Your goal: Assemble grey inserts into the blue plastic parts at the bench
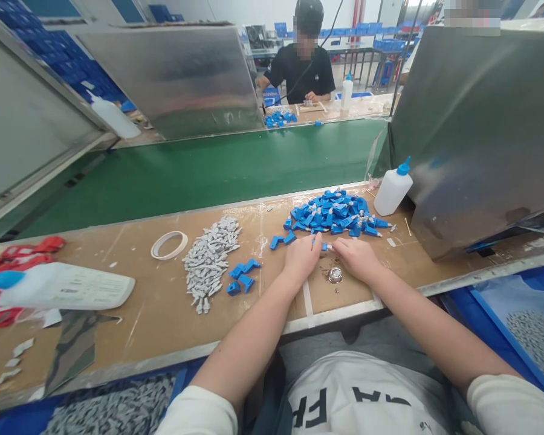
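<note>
My left hand (pixel 302 257) and my right hand (pixel 354 258) meet over the brown bench top, fingers closed. Between them shows a small blue plastic part (pixel 323 246) with a pale grey piece at its right end. The left fingers grip the blue part; the right fingertips pinch the grey piece (pixel 330 247). Just in front of the hands sits a small round metal cup (pixel 335 275). Behind them lies a heap of blue plastic parts (pixel 330 211), some with grey tips. Several loose blue parts (pixel 242 277) and a pile of grey pieces (pixel 212 257) lie to the left.
A white squeeze bottle (pixel 393 190) stands by the metal panel (pixel 489 133) at right. A tape roll (pixel 169 245), a lying bottle (pixel 68 287) and red parts (pixel 22 257) are at left. Beyond the bench runs a green conveyor belt (pixel 217 163); a person (pixel 306 72) sits across it.
</note>
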